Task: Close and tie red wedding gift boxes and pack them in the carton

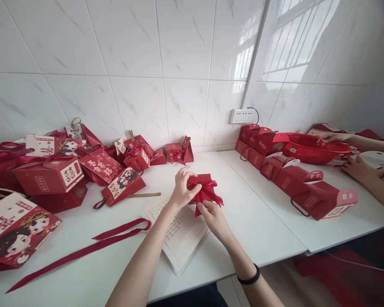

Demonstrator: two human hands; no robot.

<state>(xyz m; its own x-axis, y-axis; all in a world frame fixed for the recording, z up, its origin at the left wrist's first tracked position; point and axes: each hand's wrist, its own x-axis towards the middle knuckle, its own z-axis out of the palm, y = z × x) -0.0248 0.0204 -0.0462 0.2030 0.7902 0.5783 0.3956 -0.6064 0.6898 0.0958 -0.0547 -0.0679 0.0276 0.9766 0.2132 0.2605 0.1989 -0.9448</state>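
Observation:
A small red gift box (pixel 201 179) with a red ribbon bow (pixel 209 192) on it is between my hands, above the table. Around the box's left side my left hand (pixel 183 188) is closed, its thumb on the bow's middle. With thumb and fingers together, my right hand (pixel 212 215) pinches the ribbon at the bow's lower edge. Below my hands lies a sheet of paper (pixel 187 238) with rows of writing. To the left, a loose dark red ribbon (pixel 80 256) stretches over the white table (pixel 115 277).
Many red gift boxes (pixel 48 177) are heaped at the left. A row of open-topped red boxes (pixel 284 181) runs along the right, beside a red basin (pixel 316 147). Another person's hands (pixel 360 168) are at the far right. A power strip (pixel 243 115) is on the tiled wall.

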